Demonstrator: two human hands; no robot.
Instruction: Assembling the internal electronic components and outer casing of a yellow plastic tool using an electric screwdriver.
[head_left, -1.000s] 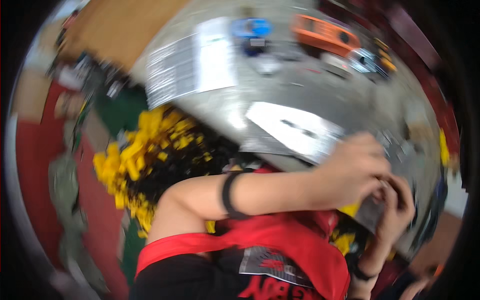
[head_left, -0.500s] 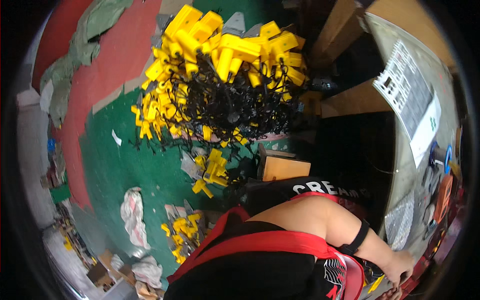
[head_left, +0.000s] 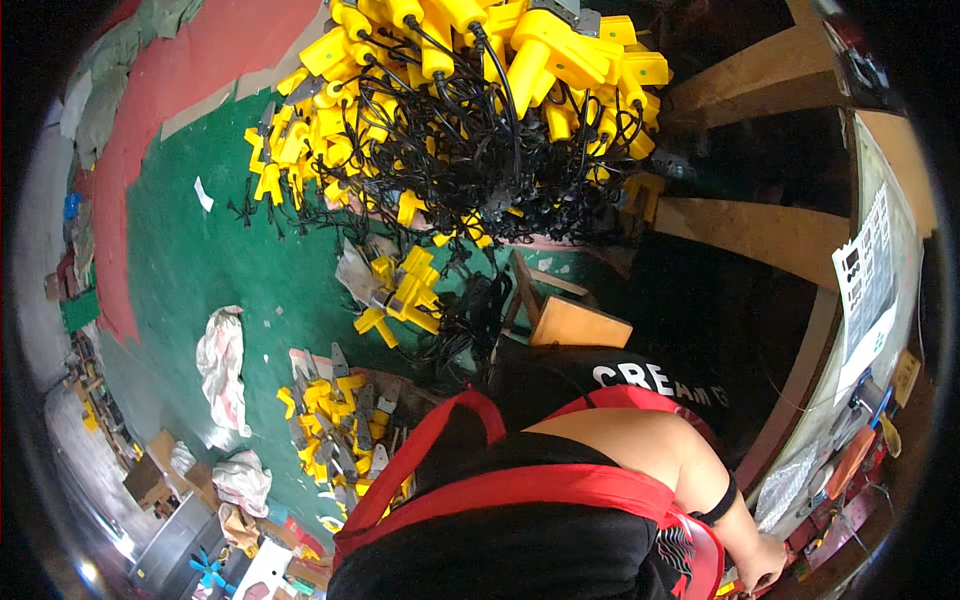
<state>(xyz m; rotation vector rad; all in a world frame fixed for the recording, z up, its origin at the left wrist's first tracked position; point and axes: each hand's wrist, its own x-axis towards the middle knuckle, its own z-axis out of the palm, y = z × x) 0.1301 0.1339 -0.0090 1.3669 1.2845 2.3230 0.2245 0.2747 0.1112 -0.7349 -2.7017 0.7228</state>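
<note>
At the lower right, my left hand (head_left: pixel 760 565) reaches over the edge of the workbench (head_left: pixel 800 480), the forearm wearing a black band (head_left: pixel 720 505). Its fingers look curled together, and whatever is in them is too small and blurred to make out. Just beside the hand, a bit of a yellow piece (head_left: pixel 726 588) shows at the bottom edge. My right hand is out of the picture. My black clothing and red apron straps (head_left: pixel 520 480) cover the lower middle.
A big heap of yellow plastic housings (head_left: pixel 560 55) with tangled black cords (head_left: pixel 480 170) fills the top middle. Smaller piles of yellow and grey parts (head_left: pixel 335 425) lie on the green floor (head_left: pixel 190 270). There are a wooden stool (head_left: pixel 580 322), a white sack (head_left: pixel 222 365) and a printed sheet (head_left: pixel 868 285) on the bench.
The view has turned, so the bench slides toward the right rim and the heap rises. My left hand appears lower and further left. Fingers glimpsed below it earlier no longer show.
</note>
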